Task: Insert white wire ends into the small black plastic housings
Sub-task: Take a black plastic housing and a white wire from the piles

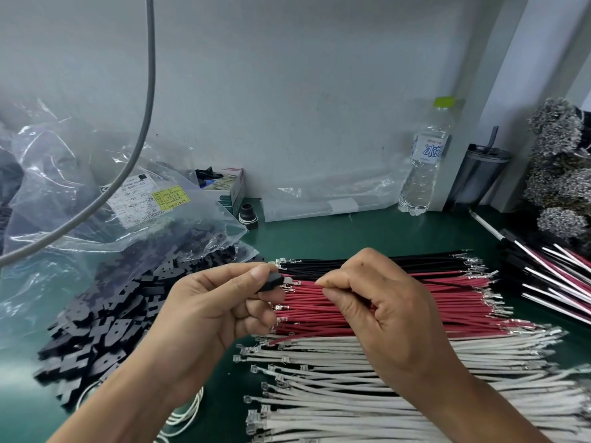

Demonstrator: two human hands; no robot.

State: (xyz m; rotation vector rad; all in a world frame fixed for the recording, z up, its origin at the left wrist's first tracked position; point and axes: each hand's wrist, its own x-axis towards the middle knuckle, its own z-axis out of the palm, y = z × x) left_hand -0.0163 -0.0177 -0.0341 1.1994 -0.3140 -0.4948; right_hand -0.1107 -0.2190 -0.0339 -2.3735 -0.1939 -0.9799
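Observation:
My left hand pinches a small black plastic housing between thumb and fingers, above the wires. My right hand pinches a thin wire whose metal terminal sits right at the housing's opening. A dark wire trails out to the right of that hand, so the held wire looks black, not white. White wires with clear-cased metal ends lie in a wide row at the front. A heap of black housings spills from a bag on the left.
Red wires and black wires lie in rows behind the white ones on the green table. Plastic bags are piled at the left, with a grey cable hanging over them. A water bottle, a tumbler and wire bundles stand at the right.

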